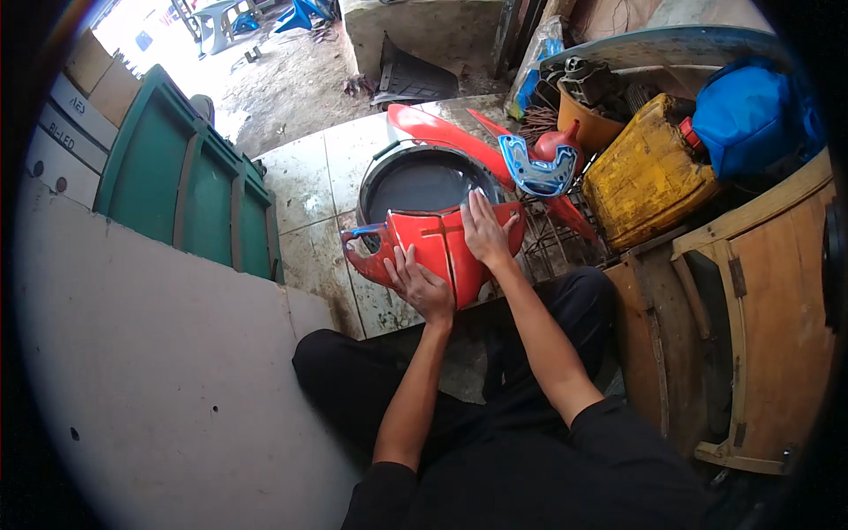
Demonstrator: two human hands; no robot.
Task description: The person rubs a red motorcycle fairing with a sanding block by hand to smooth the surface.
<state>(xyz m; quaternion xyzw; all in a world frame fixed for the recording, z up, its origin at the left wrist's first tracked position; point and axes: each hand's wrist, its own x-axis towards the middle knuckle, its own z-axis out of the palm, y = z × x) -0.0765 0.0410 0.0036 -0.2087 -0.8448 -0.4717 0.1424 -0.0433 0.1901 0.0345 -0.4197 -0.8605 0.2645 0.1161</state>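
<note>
A red motorcycle body panel (423,237) with a dark seam down its middle leans over the near side of a round black tub (361,200). The tub holds dark water. My left hand (420,286) rests on the panel's near left part, fingers apart. Stretched out over its upper right part lies my right hand (486,231); whether anything is under those fingers is hidden. Just beyond the tub lies another long red panel (442,130). To its right is a blue-and-silver curved part (537,164).
A yellow jerrycan (649,177), a blue bag-like bundle (740,115) and an orange bucket (586,119) crowd the right side. Wooden panelling (782,327) stands near my right arm. A green framed panel (212,177) and white wall (177,353) bound the left.
</note>
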